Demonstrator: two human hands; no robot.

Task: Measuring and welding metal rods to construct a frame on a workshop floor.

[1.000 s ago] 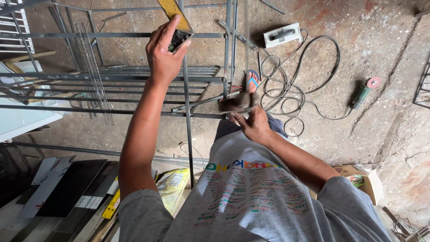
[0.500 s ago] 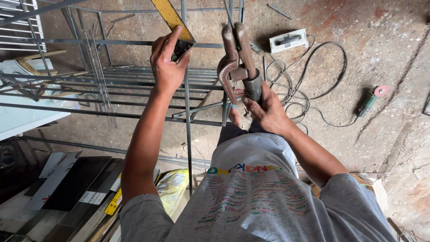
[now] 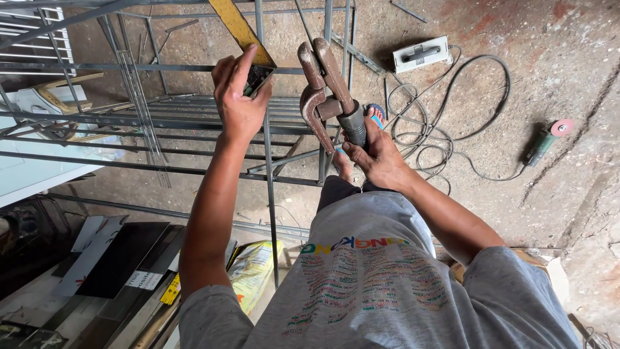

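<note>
2 hands, electrode holder [image 3: 328,90] pointing up-left

Thin bars of the metal frame [image 3: 161,123] hem both hands, leaving open gaps between; the floor [image 3: 549,58] rightward lies open.

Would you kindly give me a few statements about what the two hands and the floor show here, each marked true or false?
1. The right hand grips a rusty brown clamp tool. True.
2. The left hand is empty. False: it holds a yellow metal square against the steel bar frame.
3. An angle grinder lies on the floor. True.
4. The grinder is in the right hand. False: it lies apart, on the concrete.
5. A white box sits by the coiled cable. True.
</note>
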